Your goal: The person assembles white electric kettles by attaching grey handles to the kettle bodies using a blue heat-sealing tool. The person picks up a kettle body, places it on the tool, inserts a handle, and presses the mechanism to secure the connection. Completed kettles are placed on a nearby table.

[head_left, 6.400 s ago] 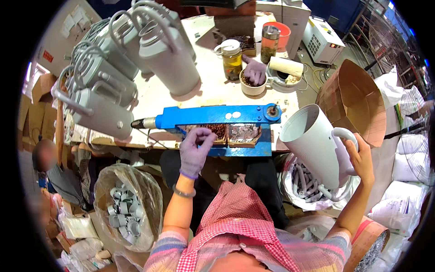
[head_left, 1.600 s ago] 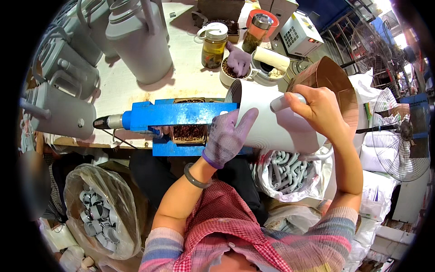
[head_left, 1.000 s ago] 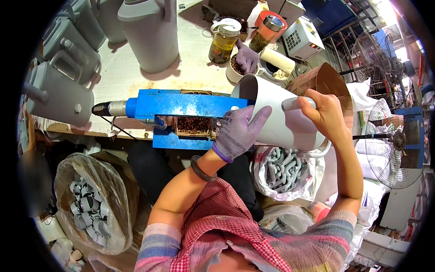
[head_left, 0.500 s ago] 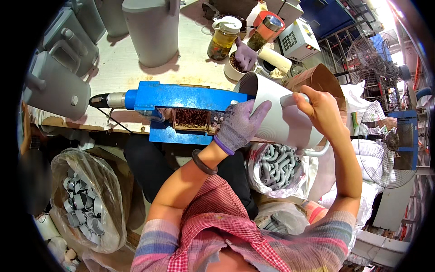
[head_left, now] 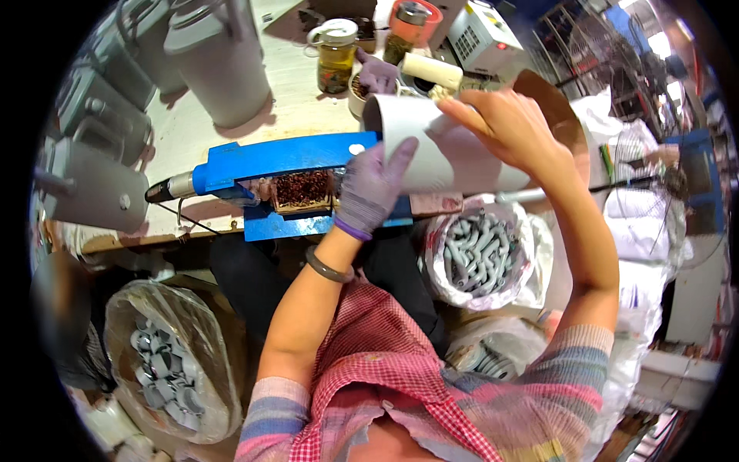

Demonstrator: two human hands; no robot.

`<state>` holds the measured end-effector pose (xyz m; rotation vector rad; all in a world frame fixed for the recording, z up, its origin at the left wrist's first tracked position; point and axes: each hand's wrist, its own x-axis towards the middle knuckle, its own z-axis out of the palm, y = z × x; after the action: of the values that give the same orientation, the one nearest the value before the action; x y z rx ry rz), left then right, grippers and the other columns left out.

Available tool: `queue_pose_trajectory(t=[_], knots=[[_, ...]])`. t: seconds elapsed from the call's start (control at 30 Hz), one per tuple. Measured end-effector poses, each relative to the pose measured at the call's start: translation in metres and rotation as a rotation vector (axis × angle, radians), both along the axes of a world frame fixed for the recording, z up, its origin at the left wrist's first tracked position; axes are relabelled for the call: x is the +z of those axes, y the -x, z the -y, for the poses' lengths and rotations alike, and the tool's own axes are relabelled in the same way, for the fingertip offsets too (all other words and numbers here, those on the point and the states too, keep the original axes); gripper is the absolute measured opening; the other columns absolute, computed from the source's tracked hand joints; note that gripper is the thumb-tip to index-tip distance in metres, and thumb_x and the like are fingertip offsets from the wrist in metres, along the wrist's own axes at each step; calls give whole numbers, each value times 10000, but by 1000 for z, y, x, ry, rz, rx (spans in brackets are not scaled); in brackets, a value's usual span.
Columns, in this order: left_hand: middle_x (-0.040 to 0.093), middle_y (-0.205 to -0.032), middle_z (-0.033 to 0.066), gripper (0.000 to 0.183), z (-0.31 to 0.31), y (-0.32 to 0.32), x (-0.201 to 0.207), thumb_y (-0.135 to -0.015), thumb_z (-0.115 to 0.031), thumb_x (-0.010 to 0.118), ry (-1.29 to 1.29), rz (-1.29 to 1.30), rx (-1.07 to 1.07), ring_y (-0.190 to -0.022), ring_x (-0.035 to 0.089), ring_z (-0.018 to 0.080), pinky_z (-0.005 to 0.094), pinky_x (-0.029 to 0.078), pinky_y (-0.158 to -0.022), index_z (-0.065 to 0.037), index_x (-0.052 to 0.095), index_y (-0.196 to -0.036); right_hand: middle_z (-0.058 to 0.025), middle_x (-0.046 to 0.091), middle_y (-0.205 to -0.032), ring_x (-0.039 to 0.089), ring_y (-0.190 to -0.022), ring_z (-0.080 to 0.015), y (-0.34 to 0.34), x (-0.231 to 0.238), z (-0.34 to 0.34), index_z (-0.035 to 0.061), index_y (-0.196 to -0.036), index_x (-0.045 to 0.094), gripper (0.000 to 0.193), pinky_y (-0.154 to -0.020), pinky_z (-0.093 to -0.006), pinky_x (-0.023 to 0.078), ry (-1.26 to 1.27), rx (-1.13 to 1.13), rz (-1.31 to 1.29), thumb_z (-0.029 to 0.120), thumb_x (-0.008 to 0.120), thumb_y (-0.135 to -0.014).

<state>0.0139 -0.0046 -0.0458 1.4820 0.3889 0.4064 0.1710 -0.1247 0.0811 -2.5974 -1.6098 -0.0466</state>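
Note:
A light grey plastic pitcher-like vessel (head_left: pixel 431 158) lies on its side, its mouth toward the right end of a blue tool fixture (head_left: pixel 289 155). My left hand (head_left: pixel 369 185), in a purple-grey glove, holds the vessel near its rim beside the fixture. Its thumb presses on the outer wall, and its other fingers are partly hidden. My bare right hand (head_left: pixel 512 127) grips the vessel's upper side, covering whatever part its fingers close around. A grey handle shows under the right wrist. Small dark red pieces fill a box (head_left: pixel 304 191) in the fixture.
Several grey vessels (head_left: pixel 219 69) stand on the table's left. Behind the fixture are a lidded jar (head_left: pixel 336 58), a cup with a purple glove and a white roll (head_left: pixel 433 71). Bags of grey rings (head_left: pixel 165 369) and curved grey handles (head_left: pixel 481 254) sit below. A fan (head_left: pixel 670 185) stands right.
The vessel has turned, its mouth showing less and its side lug no longer in sight. My right hand has rolled over its top. My left hand stays at the rim. The whole view has shifted.

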Motion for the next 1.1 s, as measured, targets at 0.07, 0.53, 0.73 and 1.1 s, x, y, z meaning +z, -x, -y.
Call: queue_pose_trajectory(t=[0.07, 0.53, 0.73, 1.1], knots=[[708, -1028, 88, 446, 0, 13, 8, -969, -285, 658, -69, 66, -39, -866, 655, 141, 306, 534, -737, 27, 577, -1277, -207, 667, -716, 659, -722, -405, -9, -3, 18, 86, -877, 740, 584, -694, -489, 515, -66, -108, -52, 583, 442, -955], [585, -1339, 110, 451, 123, 107, -76, -1023, -257, 481, 259, -346, -784, -1230, 562, 245, 349, 457, -1020, -15, 470, -1403, -21, 551, -746, 553, -723, -96, 128, -93, 307, 43, -919, 625, 218, -689, -267, 457, -1304, -146, -1522, 258, 590, -928], [542, -1401, 147, 552, 85, 121, -143, -1059, -394, 346, 1046, -597, -837, -1332, 481, 291, 403, 341, -1145, 3, 400, -1439, -40, 577, -922, 570, -815, -102, 211, -130, 245, 56, -1075, 599, 203, -758, -267, 474, -1775, -138, -1584, 177, 616, -913], [581, -1116, 110, 367, 111, 161, -104, -1014, -288, 505, -228, -306, -258, -1012, 589, 216, 386, 494, -921, 25, 505, -1207, -276, 535, -1319, 482, -1277, -401, 515, -455, 621, -77, -1228, 555, 744, -1061, -468, 386, -142, -2449, 67, 489, 746, -785]])
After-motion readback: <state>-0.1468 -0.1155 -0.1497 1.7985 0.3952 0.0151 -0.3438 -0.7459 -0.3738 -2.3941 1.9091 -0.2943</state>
